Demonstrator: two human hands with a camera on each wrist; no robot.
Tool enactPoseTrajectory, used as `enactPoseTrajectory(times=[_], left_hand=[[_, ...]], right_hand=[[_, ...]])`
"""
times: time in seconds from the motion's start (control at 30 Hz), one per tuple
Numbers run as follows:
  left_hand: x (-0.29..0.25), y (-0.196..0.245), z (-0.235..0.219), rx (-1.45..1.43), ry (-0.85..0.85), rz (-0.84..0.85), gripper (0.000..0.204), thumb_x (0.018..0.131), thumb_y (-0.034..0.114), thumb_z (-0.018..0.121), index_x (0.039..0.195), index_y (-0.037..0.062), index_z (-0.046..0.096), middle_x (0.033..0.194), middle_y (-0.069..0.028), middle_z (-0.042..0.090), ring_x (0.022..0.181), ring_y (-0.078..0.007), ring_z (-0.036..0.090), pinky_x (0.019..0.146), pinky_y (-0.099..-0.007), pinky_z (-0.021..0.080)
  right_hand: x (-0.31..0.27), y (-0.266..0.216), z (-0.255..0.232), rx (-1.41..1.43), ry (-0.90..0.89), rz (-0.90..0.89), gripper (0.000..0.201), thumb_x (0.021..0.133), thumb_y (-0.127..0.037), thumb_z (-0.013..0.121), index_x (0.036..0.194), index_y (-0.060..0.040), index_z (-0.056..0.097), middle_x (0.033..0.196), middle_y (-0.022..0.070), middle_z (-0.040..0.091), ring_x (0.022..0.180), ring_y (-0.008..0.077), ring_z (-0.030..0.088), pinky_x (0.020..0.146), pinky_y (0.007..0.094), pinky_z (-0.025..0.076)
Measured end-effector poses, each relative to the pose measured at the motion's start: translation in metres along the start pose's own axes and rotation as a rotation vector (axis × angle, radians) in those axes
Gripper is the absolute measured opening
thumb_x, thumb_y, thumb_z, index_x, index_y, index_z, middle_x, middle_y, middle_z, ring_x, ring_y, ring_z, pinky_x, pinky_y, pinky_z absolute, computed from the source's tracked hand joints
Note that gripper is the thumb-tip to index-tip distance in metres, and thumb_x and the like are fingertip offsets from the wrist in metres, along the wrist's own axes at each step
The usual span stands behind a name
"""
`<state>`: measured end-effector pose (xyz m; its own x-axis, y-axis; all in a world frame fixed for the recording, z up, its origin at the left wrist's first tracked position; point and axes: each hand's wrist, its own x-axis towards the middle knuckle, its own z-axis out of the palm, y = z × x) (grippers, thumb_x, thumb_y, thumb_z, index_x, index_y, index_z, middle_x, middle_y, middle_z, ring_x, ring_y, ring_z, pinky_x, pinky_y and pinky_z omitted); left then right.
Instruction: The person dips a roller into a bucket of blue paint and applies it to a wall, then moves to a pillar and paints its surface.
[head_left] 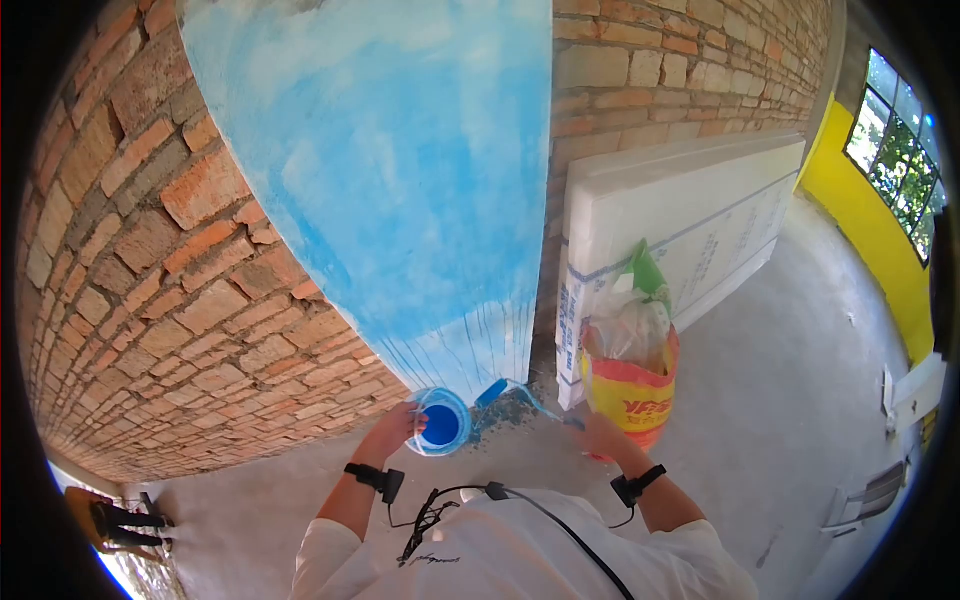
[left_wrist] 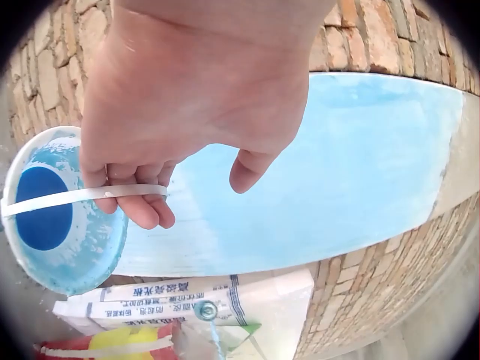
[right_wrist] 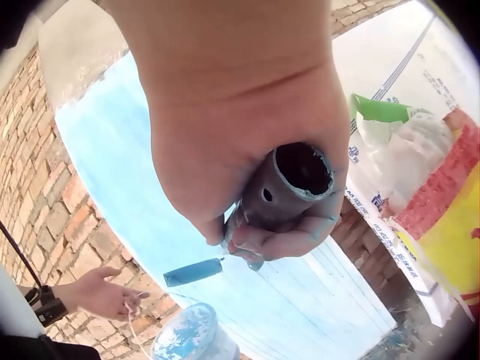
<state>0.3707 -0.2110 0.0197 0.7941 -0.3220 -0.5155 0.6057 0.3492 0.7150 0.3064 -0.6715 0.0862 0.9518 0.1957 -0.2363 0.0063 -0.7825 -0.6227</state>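
Left hand (left_wrist: 187,112) is curling its fingers under the thin white wire handle of a small paint bucket (head_left: 440,422), hanging it low beside the foot of the wall; blue paint is pooling in the bottom of the bucket. Right hand (right_wrist: 247,142) is wrapping tightly round the hollow grey handle of a paint roller (right_wrist: 289,195), whose small blue sleeve (head_left: 491,392) is sitting close to the bottom edge of the blue painted panel (head_left: 400,170), just right of the bucket.

Judging by the streaky, thin strokes along the panel's lower edge, the step in hand seems to be filling in that bottom strip, or reloading between passes. The next move probably calls for bringing the sleeve to the bucket, or pressing it flat on the streaked area, while keeping the bucket level so nothing is spilling.

Counting what is showing: one bucket, one roller, one painted panel on the brick wall (head_left: 150,250). One red and yellow sack (head_left: 635,395) with crumpled plastic in its mouth is standing on the concrete floor (head_left: 770,400), touching one stack of white foam boards (head_left: 690,220) that is leaning against the wall.
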Motion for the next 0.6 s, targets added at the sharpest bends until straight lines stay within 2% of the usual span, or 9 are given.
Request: enactPoseTrajectory(times=[0.03, 0.17, 0.2, 0.23, 0.27, 0.3, 0.37, 0.53, 0.6], left_hand=[[-0.003, 0.005, 0.023, 0.01, 0.011, 0.009, 0.03, 0.097, 0.026, 0.046, 0.112, 0.0021, 0.055, 0.092, -0.0124, 0.062, 0.083, -0.0237, 0.06, 0.079, -0.0323, 0.05], [0.009, 0.014, 0.091, 0.14, -0.065, 0.056, 0.03, 0.097, 0.023, 0.046, 0.117, 0.0015, 0.054, 0.095, -0.0112, 0.062, 0.086, -0.02, 0.06, 0.076, -0.0295, 0.052], [0.016, 0.007, 0.1, 0.211, -0.068, 0.039, 0.03, 0.097, 0.022, 0.047, 0.117, 0.0015, 0.054, 0.095, -0.0102, 0.062, 0.086, -0.0185, 0.06, 0.075, -0.028, 0.052], [0.019, 0.005, 0.111, 0.372, -0.091, 0.074, 0.034, 0.096, 0.017, 0.049, 0.124, -0.001, 0.051, 0.106, -0.0129, 0.062, 0.095, -0.0179, 0.06, 0.08, -0.0296, 0.052], [0.025, 0.004, 0.12, 0.606, -0.182, 0.167, 0.031, 0.097, 0.014, 0.047, 0.123, -0.0011, 0.051, 0.104, -0.0097, 0.061, 0.092, -0.0154, 0.059, 0.077, -0.0273, 0.052], [0.027, 0.005, 0.136, 0.271, -0.151, -0.022, 0.029, 0.097, 0.014, 0.045, 0.121, -0.0007, 0.051, 0.1, -0.0074, 0.061, 0.089, -0.0135, 0.058, 0.075, -0.0249, 0.051], [0.024, 0.002, 0.166, 0.409, -0.115, -0.006, 0.025, 0.097, 0.016, 0.045, 0.117, 0.002, 0.054, 0.096, -0.0062, 0.061, 0.087, -0.0141, 0.059, 0.075, -0.0252, 0.051], [0.022, -0.016, 0.218, 0.334, -0.162, -0.109, 0.031, 0.095, 0.03, 0.05, 0.112, 0.0043, 0.056, 0.092, -0.0073, 0.062, 0.087, -0.0175, 0.058, 0.083, -0.0299, 0.046], [0.021, -0.018, 0.238, 0.378, -0.169, -0.109, 0.033, 0.094, 0.032, 0.05, 0.112, 0.0047, 0.056, 0.092, -0.0067, 0.062, 0.088, -0.0171, 0.057, 0.085, -0.029, 0.045]], right_hand=[[-0.003, -0.002, -0.006, -0.033, -0.078, -0.025, 0.039, 0.089, -0.038, 0.057, 0.105, -0.0038, 0.064, 0.091, 0.0194, 0.067, 0.079, 0.0349, 0.065, 0.072, 0.042, 0.049], [-0.013, 0.011, -0.014, -0.06, -0.241, -0.051, 0.04, 0.089, -0.041, 0.056, 0.1, -0.0033, 0.066, 0.088, 0.0202, 0.067, 0.078, 0.0353, 0.065, 0.072, 0.0429, 0.049], [-0.013, 0.02, -0.011, -0.026, -0.212, -0.063, 0.041, 0.088, -0.04, 0.057, 0.09, -0.0001, 0.065, 0.084, 0.0235, 0.065, 0.077, 0.0379, 0.064, 0.07, 0.0446, 0.048], [-0.019, 0.029, -0.007, 0.007, -0.194, -0.064, 0.044, 0.087, -0.04, 0.058, 0.079, 0.0031, 0.064, 0.081, 0.0268, 0.064, 0.077, 0.0405, 0.064, 0.067, 0.0462, 0.047], [-0.022, 0.032, -0.009, 0.012, -0.17, -0.068, 0.045, 0.087, -0.041, 0.058, 0.079, 0.0035, 0.065, 0.082, 0.0272, 0.064, 0.076, 0.0411, 0.064, 0.067, 0.0469, 0.048], [-0.023, 0.031, -0.012, 0.021, -0.152, -0.066, 0.046, 0.087, -0.041, 0.058, 0.079, 0.0039, 0.065, 0.083, 0.0276, 0.064, 0.076, 0.0417, 0.064, 0.067, 0.0475, 0.048], [-0.025, 0.026, -0.028, -0.063, -0.166, -0.093, 0.049, 0.087, -0.043, 0.057, 0.08, 0.0048, 0.065, 0.082, 0.0279, 0.064, 0.076, 0.0424, 0.063, 0.067, 0.0488, 0.048], [-0.018, 0.045, -0.008, -0.212, -0.106, -0.147, 0.041, 0.087, -0.037, 0.057, 0.081, 0.0027, 0.066, 0.081, 0.0255, 0.065, 0.077, 0.0415, 0.064, 0.069, 0.048, 0.051], [-0.014, 0.041, -0.005, -0.374, -0.083, -0.18, 0.029, 0.085, -0.029, 0.059, 0.081, -0.0019, 0.068, 0.082, 0.0207, 0.068, 0.077, 0.0368, 0.067, 0.068, 0.0451, 0.053]])
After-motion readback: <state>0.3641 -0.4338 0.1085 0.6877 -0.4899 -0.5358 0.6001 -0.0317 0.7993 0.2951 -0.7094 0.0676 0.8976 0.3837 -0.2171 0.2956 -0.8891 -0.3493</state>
